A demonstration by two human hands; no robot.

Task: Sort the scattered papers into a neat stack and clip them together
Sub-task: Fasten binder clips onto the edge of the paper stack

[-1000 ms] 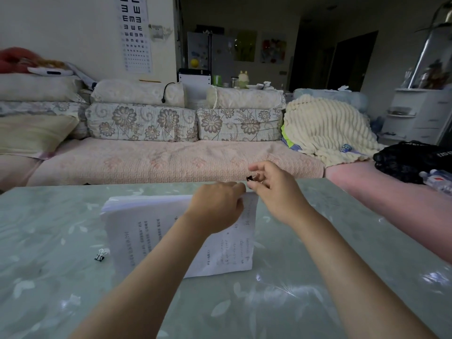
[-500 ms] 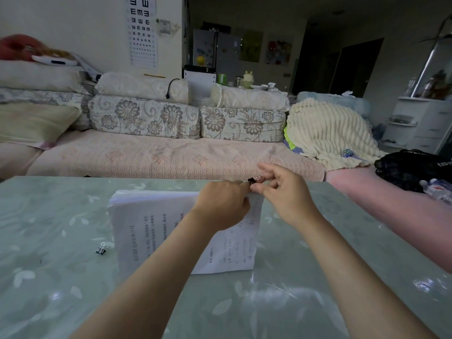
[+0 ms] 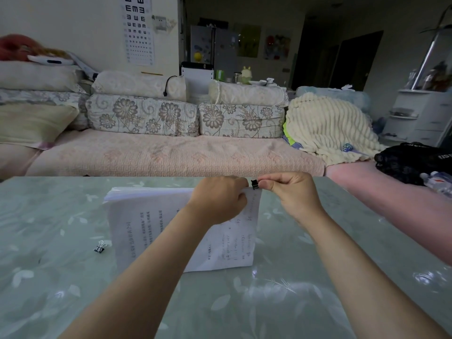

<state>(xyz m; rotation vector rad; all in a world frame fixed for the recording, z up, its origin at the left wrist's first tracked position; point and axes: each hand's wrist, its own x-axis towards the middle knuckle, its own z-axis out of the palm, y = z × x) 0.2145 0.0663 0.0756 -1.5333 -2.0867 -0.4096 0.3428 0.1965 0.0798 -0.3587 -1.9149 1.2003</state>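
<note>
While your right hand (image 3: 291, 194) pinches the black binder clip (image 3: 254, 184) between thumb and fingertips at the far right corner of the paper stack (image 3: 146, 216), your left hand (image 3: 220, 199) curls over that same far edge just beside it, gripping the sheets. The stack lies flat on the glass-topped table (image 3: 269, 302). A spare clip (image 3: 99, 247) rests near the stack's left edge. Tabletop shows wide on both sides of the stack and toward you. The sofa (image 3: 171, 155) runs beyond the table's far edge.
</note>
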